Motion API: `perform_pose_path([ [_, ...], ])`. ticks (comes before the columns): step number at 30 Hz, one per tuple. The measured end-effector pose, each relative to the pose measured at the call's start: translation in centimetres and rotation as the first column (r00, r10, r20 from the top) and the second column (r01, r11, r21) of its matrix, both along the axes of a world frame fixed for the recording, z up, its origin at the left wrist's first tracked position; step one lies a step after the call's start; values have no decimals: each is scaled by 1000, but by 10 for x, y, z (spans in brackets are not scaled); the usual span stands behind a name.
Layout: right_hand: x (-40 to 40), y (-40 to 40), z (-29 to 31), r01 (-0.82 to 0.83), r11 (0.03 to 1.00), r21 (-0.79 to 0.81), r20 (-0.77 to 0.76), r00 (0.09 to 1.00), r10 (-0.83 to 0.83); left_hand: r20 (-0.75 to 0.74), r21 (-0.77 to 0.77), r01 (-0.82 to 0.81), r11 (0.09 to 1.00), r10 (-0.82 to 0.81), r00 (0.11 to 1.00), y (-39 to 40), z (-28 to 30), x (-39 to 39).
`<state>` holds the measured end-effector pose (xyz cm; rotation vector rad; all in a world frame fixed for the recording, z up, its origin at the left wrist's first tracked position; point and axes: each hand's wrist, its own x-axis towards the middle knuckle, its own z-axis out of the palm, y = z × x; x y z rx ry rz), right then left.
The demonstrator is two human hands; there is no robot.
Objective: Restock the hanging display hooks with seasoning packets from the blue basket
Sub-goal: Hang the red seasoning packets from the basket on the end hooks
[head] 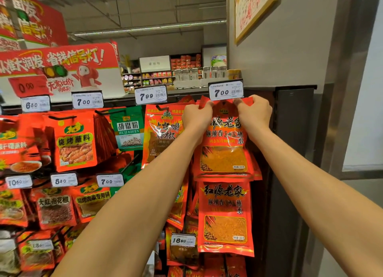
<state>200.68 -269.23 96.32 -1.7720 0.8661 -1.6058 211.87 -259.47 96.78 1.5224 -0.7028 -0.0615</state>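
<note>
Head cam, close, faces fwd at display rack (294,110).

Price tag (226,90) and neighbouring packets (163,135) crowd the hook.

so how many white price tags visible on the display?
9: top row 6.50, 7.00, 7.99, 7.00; middle 10.50, 6.80, 7.00; bottom one blurred, 16.90. Others may be hidden.
</note>
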Motion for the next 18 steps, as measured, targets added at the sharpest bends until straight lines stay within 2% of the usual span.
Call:
perform_pose_path([
  [5,0,-3,-4,-23,998,50,-62,998,26,-1,51,8,999,-8,1000,6,-5,2],
  [10,-8,5,-37,-133,986,100,41,991,129,169,66,-71,995,59,984,22,-47,5],
  [12,-5,4,-51,-128,985,114,-10,991,130,99,95,10,995,-19,995,26,-70,5],
  [14,2,-2,-52,-83,993,87,-85,992,91,24,54,108,993,-109,994,24,-80,5],
  [18,18,-24,-44,-55,995,79,-163,984,68,116,77,11,997,-19,993,6,-71,12],
])
